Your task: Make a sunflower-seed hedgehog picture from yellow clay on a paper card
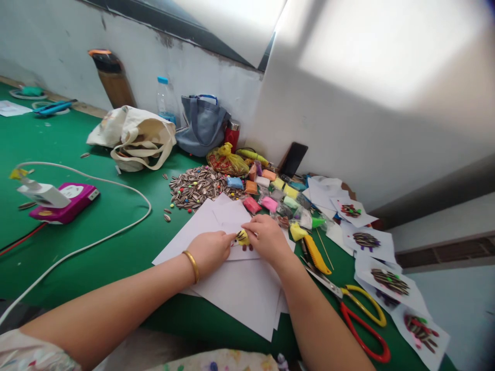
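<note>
White paper sheets lie in a loose stack on the green table. On the top sheet is a small yellow clay figure with dark seed pieces on it and brown bits beneath. My left hand, with a gold bangle at the wrist, touches the figure's left side, its fingers pressed together. From the right, my right hand pinches at the figure's edge; whatever lies between its fingertips is hidden. Behind the paper spreads a pile of striped sunflower seeds with coloured beads.
Coloured clay packets lie behind my right hand. Scissors and a yellow cutter are at the right, near finished seed pictures. Bags stand by the wall. A white cable crosses the left, from a purple power strip.
</note>
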`<state>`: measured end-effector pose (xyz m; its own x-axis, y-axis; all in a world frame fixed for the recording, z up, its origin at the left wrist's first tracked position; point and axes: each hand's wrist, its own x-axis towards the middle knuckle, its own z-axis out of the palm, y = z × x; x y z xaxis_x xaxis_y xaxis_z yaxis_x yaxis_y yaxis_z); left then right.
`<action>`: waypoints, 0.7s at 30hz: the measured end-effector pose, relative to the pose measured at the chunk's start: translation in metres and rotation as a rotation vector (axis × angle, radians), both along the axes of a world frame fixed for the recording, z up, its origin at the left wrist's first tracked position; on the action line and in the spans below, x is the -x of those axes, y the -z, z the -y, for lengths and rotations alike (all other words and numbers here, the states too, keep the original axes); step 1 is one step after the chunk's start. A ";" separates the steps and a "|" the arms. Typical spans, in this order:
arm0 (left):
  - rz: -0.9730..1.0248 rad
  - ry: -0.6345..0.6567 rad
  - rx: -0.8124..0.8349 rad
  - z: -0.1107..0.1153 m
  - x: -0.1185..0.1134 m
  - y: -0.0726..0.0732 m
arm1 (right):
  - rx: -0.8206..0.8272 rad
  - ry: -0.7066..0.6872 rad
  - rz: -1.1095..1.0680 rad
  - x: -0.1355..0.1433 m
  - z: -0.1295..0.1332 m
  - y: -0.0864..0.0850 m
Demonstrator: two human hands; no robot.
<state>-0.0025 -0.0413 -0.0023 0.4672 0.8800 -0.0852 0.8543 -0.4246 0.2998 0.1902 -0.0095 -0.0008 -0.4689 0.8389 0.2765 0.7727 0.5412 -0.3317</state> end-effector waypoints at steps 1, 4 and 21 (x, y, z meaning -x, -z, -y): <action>0.007 -0.003 0.001 0.000 0.000 0.000 | 0.003 -0.003 0.009 0.000 0.001 0.000; 0.011 -0.011 -0.001 0.000 0.000 0.001 | 0.024 -0.022 0.054 0.000 0.004 -0.002; -0.053 0.012 -0.019 0.001 -0.001 0.002 | 0.066 -0.076 0.094 0.003 0.003 0.000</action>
<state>-0.0012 -0.0423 -0.0044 0.4726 0.8763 -0.0931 0.8638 -0.4398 0.2457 0.1870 -0.0121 -0.0007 -0.5528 0.8151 0.1733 0.7598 0.5784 -0.2968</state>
